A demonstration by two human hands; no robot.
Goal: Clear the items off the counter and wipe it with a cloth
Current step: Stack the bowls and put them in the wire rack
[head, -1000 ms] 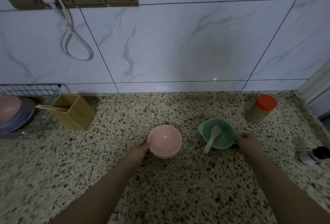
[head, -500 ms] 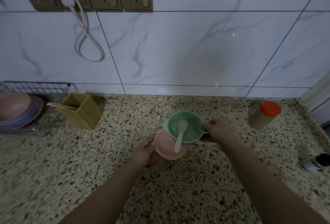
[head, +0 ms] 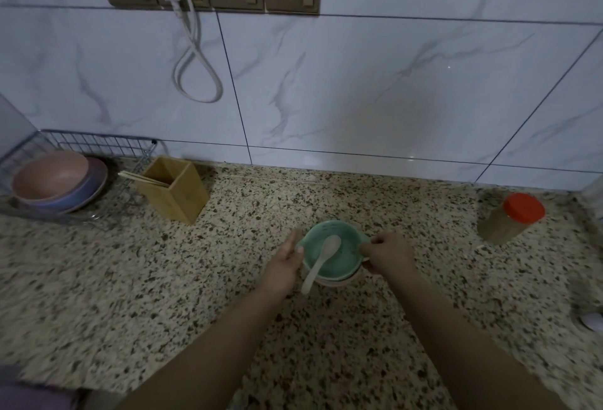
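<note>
A green bowl (head: 342, 246) with a white spoon (head: 321, 262) in it sits nested in the pink bowl (head: 336, 281), of which only the lower rim shows. The stack rests on the speckled counter (head: 163, 279). My right hand (head: 388, 253) pinches the green bowl's right rim. My left hand (head: 284, 262) lies against the stack's left side with the fingers fairly straight. No cloth is in view.
A red-lidded jar (head: 509, 218) stands at the right. A wooden chopstick box (head: 173, 187) stands left of centre, beside a wire rack (head: 98, 148) with a pink bowl and a purple plate (head: 65, 191). A white cable (head: 195, 60) hangs from wall sockets.
My right hand carried the green bowl with the spoon leftward and set it down into the pink bowl. My left hand stayed at the pink bowl's left side.
</note>
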